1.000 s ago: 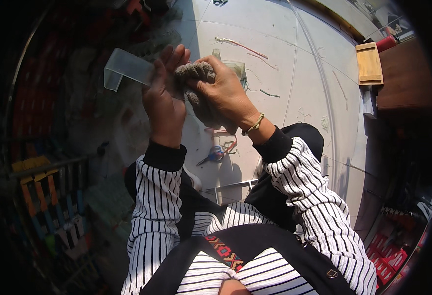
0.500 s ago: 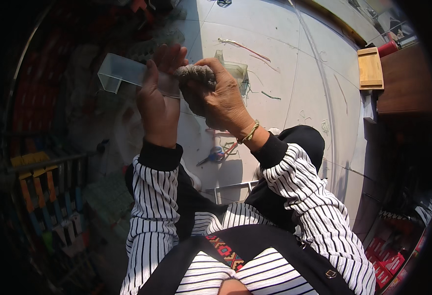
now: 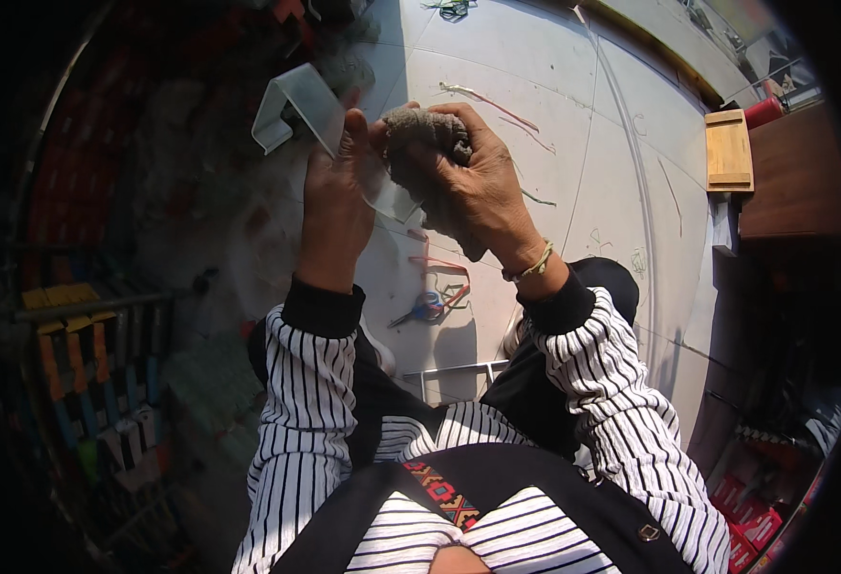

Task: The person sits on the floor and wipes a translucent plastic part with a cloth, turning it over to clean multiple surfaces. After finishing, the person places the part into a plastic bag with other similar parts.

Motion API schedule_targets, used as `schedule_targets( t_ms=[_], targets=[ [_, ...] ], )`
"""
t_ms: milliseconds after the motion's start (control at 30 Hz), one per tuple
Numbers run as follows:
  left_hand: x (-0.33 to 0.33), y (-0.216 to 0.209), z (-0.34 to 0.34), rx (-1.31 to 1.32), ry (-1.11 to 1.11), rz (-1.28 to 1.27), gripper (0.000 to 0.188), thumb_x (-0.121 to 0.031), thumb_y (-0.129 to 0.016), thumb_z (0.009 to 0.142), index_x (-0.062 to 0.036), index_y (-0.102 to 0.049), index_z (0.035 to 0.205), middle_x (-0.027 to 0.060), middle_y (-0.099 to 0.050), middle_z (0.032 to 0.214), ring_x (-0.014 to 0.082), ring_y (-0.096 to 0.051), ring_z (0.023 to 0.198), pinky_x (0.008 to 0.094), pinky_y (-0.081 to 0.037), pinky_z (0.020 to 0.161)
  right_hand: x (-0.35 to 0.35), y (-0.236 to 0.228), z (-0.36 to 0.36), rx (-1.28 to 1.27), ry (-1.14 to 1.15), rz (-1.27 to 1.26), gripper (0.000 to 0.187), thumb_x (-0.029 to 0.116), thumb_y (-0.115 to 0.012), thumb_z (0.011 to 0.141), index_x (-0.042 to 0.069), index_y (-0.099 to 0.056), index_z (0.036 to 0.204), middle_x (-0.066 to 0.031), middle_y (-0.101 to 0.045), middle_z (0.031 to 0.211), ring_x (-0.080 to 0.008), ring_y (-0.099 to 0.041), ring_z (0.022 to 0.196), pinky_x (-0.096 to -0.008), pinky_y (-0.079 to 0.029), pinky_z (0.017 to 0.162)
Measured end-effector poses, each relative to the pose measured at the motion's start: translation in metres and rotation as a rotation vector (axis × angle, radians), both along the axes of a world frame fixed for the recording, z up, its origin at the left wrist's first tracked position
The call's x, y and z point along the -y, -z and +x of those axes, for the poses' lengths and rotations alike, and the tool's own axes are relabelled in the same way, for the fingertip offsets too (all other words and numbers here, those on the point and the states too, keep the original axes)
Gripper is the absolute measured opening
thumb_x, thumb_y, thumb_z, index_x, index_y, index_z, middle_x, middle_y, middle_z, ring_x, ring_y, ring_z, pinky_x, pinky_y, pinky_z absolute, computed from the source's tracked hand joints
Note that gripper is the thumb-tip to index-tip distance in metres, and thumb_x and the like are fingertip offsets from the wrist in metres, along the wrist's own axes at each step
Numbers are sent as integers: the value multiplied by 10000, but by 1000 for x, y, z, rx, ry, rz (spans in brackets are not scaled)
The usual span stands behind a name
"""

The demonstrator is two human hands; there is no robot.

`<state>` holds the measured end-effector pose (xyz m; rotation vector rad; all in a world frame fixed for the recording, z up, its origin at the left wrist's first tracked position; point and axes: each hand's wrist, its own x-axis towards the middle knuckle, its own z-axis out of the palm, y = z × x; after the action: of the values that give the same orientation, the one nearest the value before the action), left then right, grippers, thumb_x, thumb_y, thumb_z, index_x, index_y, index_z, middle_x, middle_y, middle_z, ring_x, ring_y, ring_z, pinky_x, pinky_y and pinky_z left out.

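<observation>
My left hand [image 3: 337, 206] is closed around a translucent, bent plastic piece [image 3: 313, 103]. Its folded end sticks out above my fingers, and another part [image 3: 392, 199] shows below, between the two hands. A bunched grey cloth [image 3: 413, 137] is gripped in my right hand [image 3: 492, 182], with its lower end hanging down beside the wrist. The cloth is right up against my left fingertips and the plastic piece. Where exactly they touch is partly hidden by my hands.
Scissors [image 3: 428, 307] with blue handles lie on the tiled floor [image 3: 554, 230] near my knees, beside red strips [image 3: 456, 287]. Thin string scraps are scattered farther off. A wooden board [image 3: 729, 150] stands at right. Packaged goods [image 3: 95, 354] hang on a rack at left.
Both hands have shifted right. My left hand has turned, swinging the plastic piece's folded end up and right. More cloth hangs below my right hand, and the clear object on the floor behind is now hidden.
</observation>
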<state>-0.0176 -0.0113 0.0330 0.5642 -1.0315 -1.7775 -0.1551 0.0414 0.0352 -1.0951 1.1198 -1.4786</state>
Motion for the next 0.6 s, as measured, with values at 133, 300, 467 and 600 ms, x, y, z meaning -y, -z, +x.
schedule_targets(
  t_ms=[133,300,467,600],
  targets=[
    [1,0,-3,-75,-162,-36,622,-433,-457,960,-44,-273,1408,193,-504,1298,283,-492,1225,399,-430,1017,-13,11,33,-443,-65,-5,295,156,-651,818,21,-516,1042,-142,-530,940,-302,-560,845,-362,-471,783],
    [4,2,-2,-129,18,64,547,-403,-372,996,-44,-323,1405,180,-423,1386,280,-435,1276,409,-376,1068,-15,4,15,-329,-197,82,321,210,-652,849,4,-533,1066,-138,-580,913,-240,-590,825,-335,-487,753],
    [5,16,-9,-282,216,284,538,-393,-475,962,-44,-403,1365,193,-473,1327,281,-492,1212,385,-455,987,-2,-18,-20,240,-37,23,406,221,-634,904,15,-505,1229,-85,-630,1022,-149,-629,872,-270,-544,773],
    [8,29,-13,-321,229,320,455,-314,-436,993,-60,-406,1369,195,-484,1312,267,-529,1156,357,-471,939,-4,-31,-56,718,303,-83,308,278,-514,966,40,-527,1162,-114,-633,1051,-244,-654,919,-333,-572,765]
  ],
)
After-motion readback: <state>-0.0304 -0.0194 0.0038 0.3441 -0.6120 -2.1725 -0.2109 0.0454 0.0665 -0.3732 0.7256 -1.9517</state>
